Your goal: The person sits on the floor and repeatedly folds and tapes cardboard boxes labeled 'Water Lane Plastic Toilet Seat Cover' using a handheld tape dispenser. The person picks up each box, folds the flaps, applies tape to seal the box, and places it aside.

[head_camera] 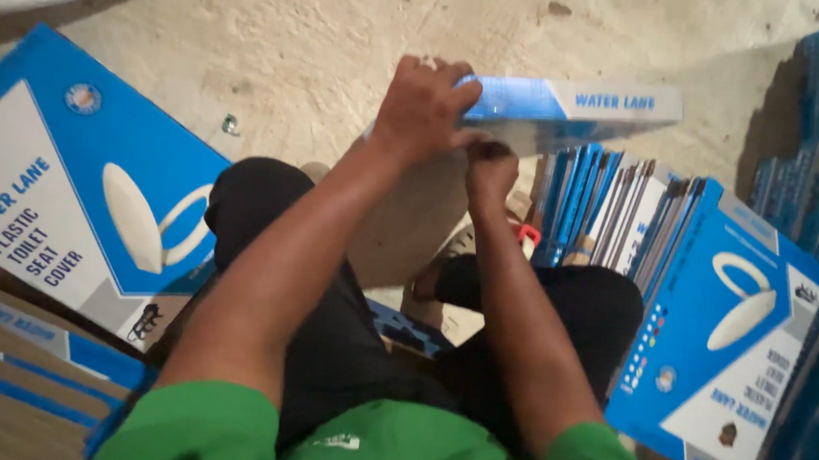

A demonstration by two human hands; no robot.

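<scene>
Bare concrete floor lies under a seated person whose left hand (424,108) clamps down on a flat blue carton (568,112) above the knees while the right hand (489,169) pinches its near edge; folding cleanly probably needs steady pressure.

Dim, soft light; heavy motion blur, shadowed right edge.

The right hand (491,173) hides its fingertips under the blue box (568,112) (grip unclear). Stacked cartons (13,367) run off the left edge.
</scene>
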